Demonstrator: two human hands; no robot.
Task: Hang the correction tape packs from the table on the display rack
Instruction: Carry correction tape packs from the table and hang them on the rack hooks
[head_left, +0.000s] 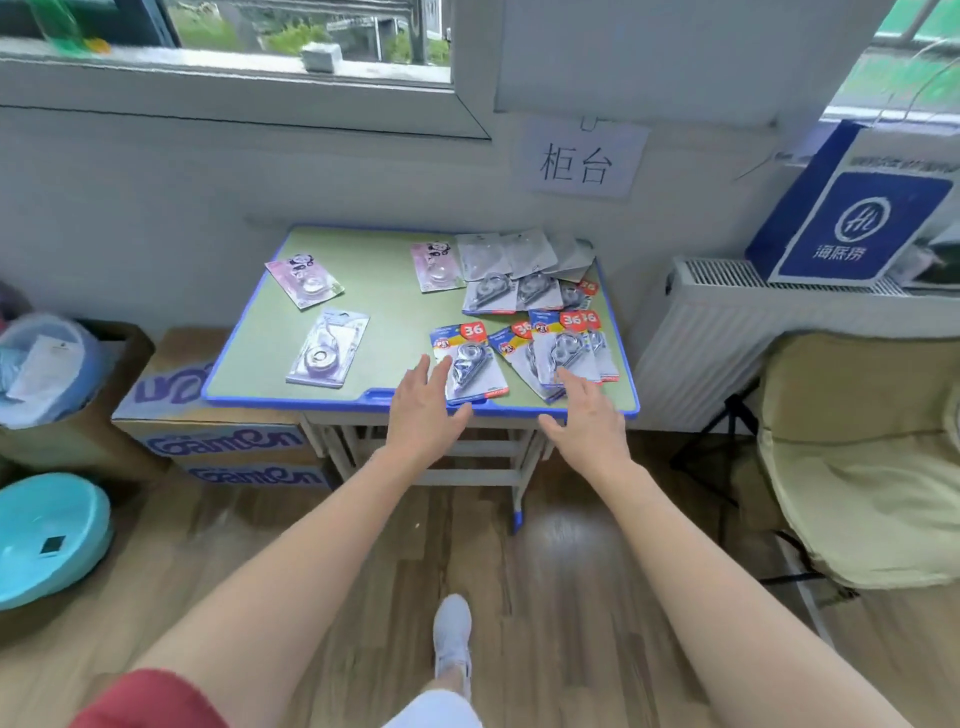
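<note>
A green blue-rimmed table (384, 312) stands on brown wood-plank floor (571, 571) against a white wall (156, 197), beside a white panel radiator (701, 343).

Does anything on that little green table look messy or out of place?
Nothing spilled or damaged. The packs lie untidily: two purple packs on the left of the table sit askew, and the red-labelled packs near the right hand overlap one another.

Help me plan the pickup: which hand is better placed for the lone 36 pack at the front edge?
Left: the left hand lies open beside that pack; the right hand is over the overlapping stack.
</note>
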